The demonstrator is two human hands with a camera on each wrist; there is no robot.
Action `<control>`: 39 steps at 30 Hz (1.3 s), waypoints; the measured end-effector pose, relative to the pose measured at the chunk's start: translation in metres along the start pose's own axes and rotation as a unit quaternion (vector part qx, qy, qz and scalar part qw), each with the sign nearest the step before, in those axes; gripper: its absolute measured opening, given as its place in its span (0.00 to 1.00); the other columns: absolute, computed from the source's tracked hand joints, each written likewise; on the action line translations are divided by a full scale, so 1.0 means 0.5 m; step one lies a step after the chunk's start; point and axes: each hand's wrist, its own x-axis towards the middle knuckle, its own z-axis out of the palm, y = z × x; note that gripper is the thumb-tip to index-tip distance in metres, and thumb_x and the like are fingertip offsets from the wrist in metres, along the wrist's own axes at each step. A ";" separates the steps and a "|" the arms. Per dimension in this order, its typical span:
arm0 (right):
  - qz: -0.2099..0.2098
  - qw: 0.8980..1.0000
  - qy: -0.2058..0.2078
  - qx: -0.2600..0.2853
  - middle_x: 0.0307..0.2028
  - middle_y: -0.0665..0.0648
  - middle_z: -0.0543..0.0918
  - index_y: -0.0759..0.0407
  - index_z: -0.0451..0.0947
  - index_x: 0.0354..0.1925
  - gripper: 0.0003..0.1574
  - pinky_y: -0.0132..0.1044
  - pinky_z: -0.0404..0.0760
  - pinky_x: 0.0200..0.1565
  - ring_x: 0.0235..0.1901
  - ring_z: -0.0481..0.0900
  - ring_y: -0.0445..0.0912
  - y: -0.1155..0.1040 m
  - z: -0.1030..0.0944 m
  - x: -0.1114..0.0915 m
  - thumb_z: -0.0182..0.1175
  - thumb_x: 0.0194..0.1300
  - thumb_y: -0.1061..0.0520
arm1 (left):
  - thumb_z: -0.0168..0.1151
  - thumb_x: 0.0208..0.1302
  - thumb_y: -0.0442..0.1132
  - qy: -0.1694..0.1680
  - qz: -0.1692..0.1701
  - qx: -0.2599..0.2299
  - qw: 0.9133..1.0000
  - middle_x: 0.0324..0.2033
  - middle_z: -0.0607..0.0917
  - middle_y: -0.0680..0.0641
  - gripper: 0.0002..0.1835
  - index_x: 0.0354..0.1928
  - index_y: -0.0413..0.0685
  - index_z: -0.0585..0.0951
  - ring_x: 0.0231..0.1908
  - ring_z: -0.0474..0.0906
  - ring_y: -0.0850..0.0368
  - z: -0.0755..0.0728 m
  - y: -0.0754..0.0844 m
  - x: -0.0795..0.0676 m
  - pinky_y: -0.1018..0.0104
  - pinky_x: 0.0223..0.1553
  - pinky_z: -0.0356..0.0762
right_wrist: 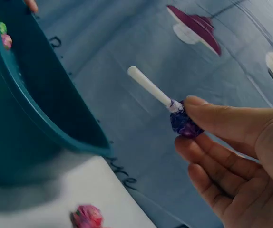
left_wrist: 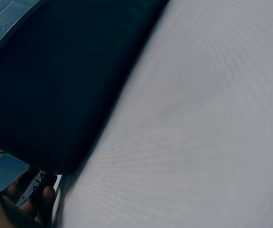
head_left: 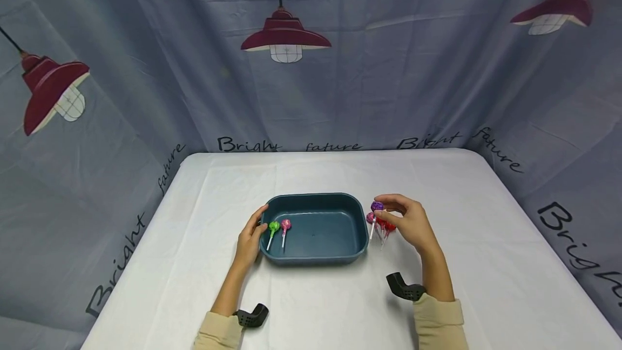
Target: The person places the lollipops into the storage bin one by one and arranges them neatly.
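The purple lollipop (head_left: 377,206), its round head in a shiny, crinkled wrapper on a plain white stick, was just off the right end of the dark teal tray (head_left: 316,258). The right hand (head_left: 412,223) pinched it by the head between thumb and fingertips, the gap closed to the candy's width, the stick jutting free. Below it, beside the tray's right end, lay a small cluster of red and pink lollipops (head_left: 390,227). Inside the tray, near its left end, a green lollipop (head_left: 274,226) and a pink lollipop (head_left: 285,224) lay side by side. The left hand (head_left: 248,243), fingers loosely extended, touched the tray's left end. Under the tray spread a white, faintly creased tablecloth (head_left: 320,307); behind it hung a grey-blue curtain (head_left: 389,80) printed with maroon lamps (head_left: 285,31) and black lettering (head_left: 249,145).
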 end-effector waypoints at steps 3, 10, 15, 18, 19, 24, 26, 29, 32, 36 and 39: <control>-0.014 0.999 -0.015 0.032 0.41 0.58 0.82 0.60 0.78 0.49 0.23 0.34 0.76 0.38 0.42 0.77 0.48 -0.014 0.022 0.008 0.66 0.55 0.54 | 0.49 0.67 0.34 -0.005 -0.008 -0.002 1.000 0.62 0.69 0.49 0.23 0.63 0.56 0.70 0.62 0.62 0.48 -0.002 0.033 -0.007 0.51 0.61 0.58; -0.027 0.997 -0.054 0.047 0.41 0.64 0.81 0.68 0.77 0.49 0.19 0.38 0.78 0.38 0.42 0.77 0.57 -0.101 0.064 0.011 0.63 0.57 0.64 | 0.48 0.66 0.30 -0.009 -0.008 0.000 1.000 0.62 0.69 0.43 0.23 0.63 0.44 0.69 0.62 0.62 0.44 -0.003 0.071 -0.016 0.50 0.60 0.59; -0.036 0.996 -0.073 0.045 0.42 0.64 0.81 0.68 0.76 0.49 0.19 0.46 0.77 0.45 0.44 0.77 0.56 -0.107 0.095 0.027 0.62 0.57 0.65 | 0.49 0.66 0.30 -0.007 -0.010 0.002 1.000 0.62 0.69 0.44 0.23 0.63 0.46 0.70 0.61 0.62 0.44 -0.003 0.073 -0.016 0.50 0.60 0.59; -0.036 0.995 -0.079 0.046 0.42 0.60 0.81 0.65 0.78 0.48 0.19 0.47 0.77 0.46 0.43 0.77 0.53 -0.083 0.118 0.044 0.64 0.56 0.62 | 0.48 0.66 0.30 -0.009 -0.011 0.004 1.000 0.62 0.68 0.44 0.23 0.63 0.45 0.69 0.62 0.62 0.44 -0.003 0.074 -0.016 0.50 0.60 0.59; -0.036 0.995 -0.081 0.046 0.42 0.59 0.82 0.63 0.79 0.48 0.19 0.46 0.77 0.45 0.43 0.77 0.52 -0.074 0.127 0.050 0.65 0.56 0.61 | 0.48 0.67 0.30 -0.010 -0.011 0.004 1.000 0.62 0.68 0.43 0.23 0.63 0.45 0.69 0.62 0.62 0.44 -0.004 0.075 -0.017 0.50 0.60 0.59; -0.041 0.995 -0.087 0.026 0.41 0.53 0.82 0.58 0.81 0.46 0.18 0.42 0.78 0.45 0.41 0.78 0.47 -0.053 0.170 0.072 0.66 0.55 0.56 | 0.48 0.67 0.30 -0.011 -0.011 0.004 1.000 0.62 0.68 0.43 0.23 0.63 0.44 0.69 0.62 0.62 0.44 -0.005 0.075 -0.016 0.51 0.60 0.59; -0.051 0.994 -0.091 0.015 0.40 0.52 0.82 0.58 0.81 0.45 0.18 0.42 0.78 0.44 0.41 0.79 0.47 -0.054 0.186 0.076 0.66 0.55 0.56 | 0.48 0.67 0.30 -0.011 -0.006 0.004 1.000 0.62 0.68 0.42 0.23 0.63 0.43 0.69 0.62 0.62 0.43 -0.005 0.073 -0.015 0.50 0.60 0.59; -0.056 0.993 -0.100 0.005 0.39 0.51 0.83 0.57 0.81 0.45 0.17 0.41 0.78 0.42 0.39 0.79 0.45 -0.059 0.211 0.082 0.66 0.55 0.56 | 0.48 0.67 0.30 -0.010 -0.002 -0.004 1.000 0.62 0.68 0.43 0.22 0.63 0.45 0.69 0.62 0.61 0.43 -0.006 0.055 -0.011 0.49 0.60 0.58; -0.056 0.993 -0.107 -0.007 0.38 0.50 0.83 0.56 0.81 0.44 0.16 0.40 0.78 0.40 0.38 0.79 0.43 -0.063 0.234 0.086 0.66 0.55 0.58 | 0.49 0.67 0.31 -0.007 -0.005 -0.008 1.000 0.62 0.69 0.46 0.22 0.63 0.50 0.70 0.62 0.62 0.45 -0.006 0.028 -0.005 0.50 0.61 0.58; -0.055 0.993 -0.107 -0.021 0.36 0.50 0.84 0.56 0.82 0.43 0.15 0.38 0.78 0.38 0.36 0.80 0.42 -0.065 0.258 0.091 0.67 0.54 0.59 | 0.50 0.67 0.35 -0.002 -0.002 -0.004 1.000 0.62 0.70 0.51 0.22 0.62 0.58 0.71 0.62 0.62 0.49 -0.004 0.003 0.000 0.52 0.61 0.59; -0.050 0.993 -0.105 -0.029 0.35 0.50 0.84 0.57 0.82 0.42 0.14 0.38 0.78 0.37 0.35 0.80 0.42 -0.064 0.272 0.096 0.67 0.53 0.59 | 0.50 0.67 0.36 0.000 0.010 -0.002 1.000 0.62 0.70 0.51 0.22 0.62 0.59 0.71 0.62 0.62 0.48 -0.003 -0.001 0.001 0.50 0.60 0.59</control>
